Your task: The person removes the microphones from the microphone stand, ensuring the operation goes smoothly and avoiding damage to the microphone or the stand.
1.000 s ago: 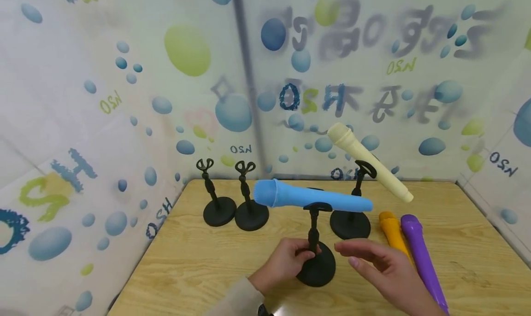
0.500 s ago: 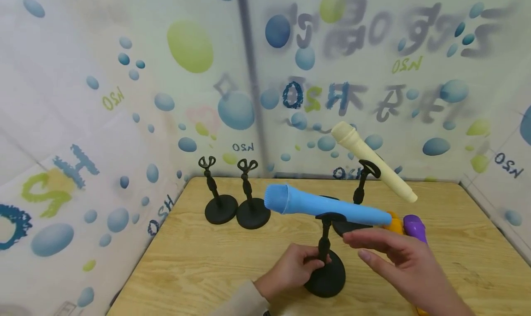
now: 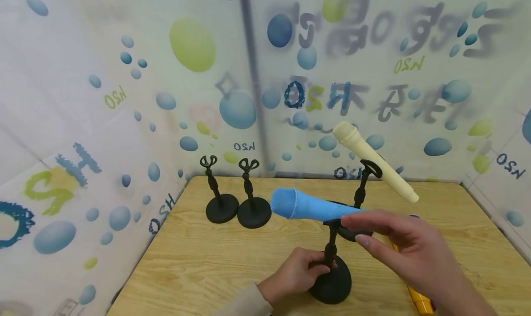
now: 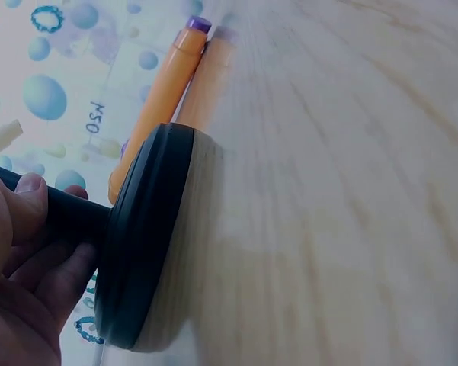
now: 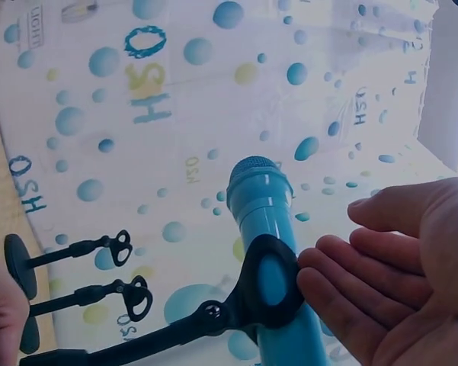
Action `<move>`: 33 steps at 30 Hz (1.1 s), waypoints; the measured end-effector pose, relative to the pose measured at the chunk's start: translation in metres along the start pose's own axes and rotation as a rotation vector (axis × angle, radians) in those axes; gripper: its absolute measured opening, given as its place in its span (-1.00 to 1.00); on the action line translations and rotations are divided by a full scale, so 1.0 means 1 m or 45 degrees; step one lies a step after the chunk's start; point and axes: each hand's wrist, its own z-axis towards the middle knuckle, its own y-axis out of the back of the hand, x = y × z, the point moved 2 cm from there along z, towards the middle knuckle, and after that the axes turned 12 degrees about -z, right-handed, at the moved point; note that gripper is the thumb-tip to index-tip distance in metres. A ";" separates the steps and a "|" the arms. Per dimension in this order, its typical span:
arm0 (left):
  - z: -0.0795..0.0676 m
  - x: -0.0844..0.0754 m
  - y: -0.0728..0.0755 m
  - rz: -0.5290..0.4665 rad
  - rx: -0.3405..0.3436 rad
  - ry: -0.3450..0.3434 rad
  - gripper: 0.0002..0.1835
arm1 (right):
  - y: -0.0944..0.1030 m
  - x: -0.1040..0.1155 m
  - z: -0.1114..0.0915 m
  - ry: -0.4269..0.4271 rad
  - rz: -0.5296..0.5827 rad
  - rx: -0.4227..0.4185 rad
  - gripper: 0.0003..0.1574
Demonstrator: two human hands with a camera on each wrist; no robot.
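Note:
My left hand (image 3: 300, 270) grips the upright of a black desktop microphone stand (image 3: 333, 283), just above its round base, with the thumb across the post. In the stand's clip lies a blue microphone (image 3: 307, 205), its ridged head pointing left. My right hand (image 3: 415, 247) has its fingers extended and slightly bent, thumb apart. In the head view it overlaps the blue handle's tail end, which is hidden. From the right wrist, the fingertips (image 5: 309, 263) show right at the clip ring (image 5: 293, 267) around the handle.
Behind stands another black stand (image 3: 360, 198) bearing a tilted cream microphone (image 3: 373, 159). Two stands with bare clips (image 3: 213, 187) are at the back left. An orange microphone (image 3: 421, 302) and a mostly hidden purple one lie on the table (image 3: 186, 260) at right. Printed sheeting (image 3: 145, 99) surrounds the table.
The held stand with its blue microphone has shifted right and nearer the person, and the microphone has turned slightly. The right hand now overlaps the microphone's tail end. The view has shifted slightly.

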 end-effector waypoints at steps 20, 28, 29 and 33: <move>-0.001 0.000 -0.001 -0.046 -0.003 0.014 -0.78 | -0.001 0.018 0.041 0.148 -0.284 -0.005 -0.36; -0.001 0.000 -0.002 -0.063 -0.003 0.030 -0.79 | -0.003 0.023 0.059 0.191 -0.396 0.109 -0.37; -0.001 0.000 -0.002 -0.066 -0.003 0.034 -0.79 | -0.003 0.024 0.060 0.197 -0.400 0.121 -0.37; 0.000 0.000 -0.002 -0.057 -0.004 0.029 -0.80 | -0.007 0.024 0.067 0.219 -0.417 0.167 -0.41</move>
